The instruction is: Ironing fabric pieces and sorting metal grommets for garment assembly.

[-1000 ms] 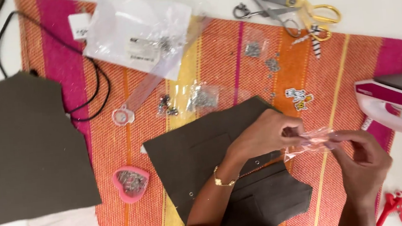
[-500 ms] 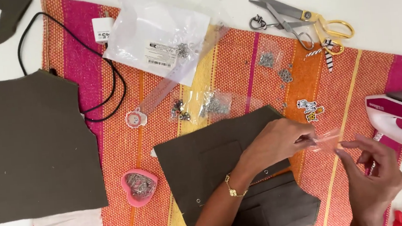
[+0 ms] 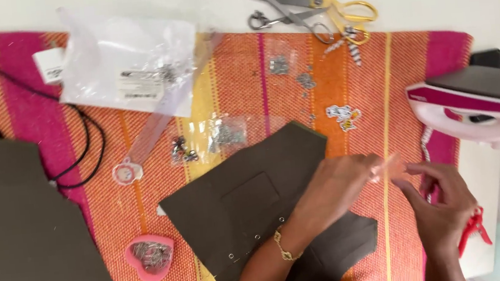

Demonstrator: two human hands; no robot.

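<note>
My left hand and my right hand meet over the striped cloth, both pinching a small clear plastic bag between their fingertips. A gold bracelet circles my left wrist. Under my left forearm lies a dark olive fabric piece with a sewn pocket and small metal eyelets near its lower edge. What the little bag holds is too blurred to tell.
An orange, pink and yellow striped cloth covers the table. On it: a large clear bag, small bags of metal parts, a pink heart-shaped pin box, scissors, a black cord. Pink iron at right; another dark fabric piece at left.
The view has shifted, so everything sits further left in frame. Both hands stay on the small clear bag, and my right hand has drawn a little away from my left.
</note>
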